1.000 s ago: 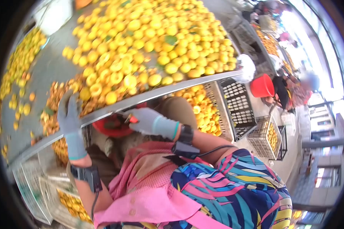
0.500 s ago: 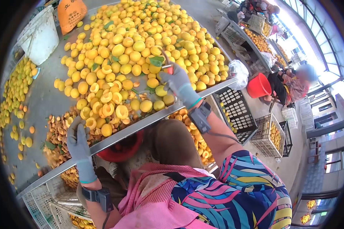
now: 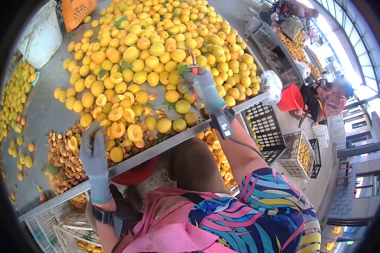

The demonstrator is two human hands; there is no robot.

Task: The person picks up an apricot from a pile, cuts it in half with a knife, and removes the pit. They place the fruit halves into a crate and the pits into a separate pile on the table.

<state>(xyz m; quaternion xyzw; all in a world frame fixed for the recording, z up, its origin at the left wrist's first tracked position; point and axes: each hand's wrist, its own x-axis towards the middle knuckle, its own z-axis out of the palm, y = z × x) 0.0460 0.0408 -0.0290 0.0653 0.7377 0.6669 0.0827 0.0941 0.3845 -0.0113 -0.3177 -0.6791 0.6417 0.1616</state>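
Observation:
My right hand [image 3: 203, 87], in a grey glove, is closed around a red-handled tool [image 3: 194, 71] with a thin curved metal end. It is over the right part of a big heap of apricots [image 3: 156, 49], beside a green leaf [image 3: 183, 69]. My left hand [image 3: 93, 154], also gloved, reaches over the table's front edge, its fingers extended and slightly bent. They are next to split apricot halves [image 3: 134, 133], and no fruit shows in its grasp. Left of that hand lies a pile of brown apricot stones [image 3: 61, 156].
A metal rim [image 3: 156, 152] edges the table. A red basin [image 3: 137, 172] sits below it. Black [image 3: 264, 122] and pale crates [image 3: 292, 154] stand right, near a red bucket [image 3: 290, 98]. A white bucket [image 3: 41, 36] is back left. Another person [image 3: 329, 99] sits at the right.
My right hand has moved a little right, and the tool has turned more upright, showing its red handle. My left hand has shifted slightly right toward the halves. The view has tilted slightly.

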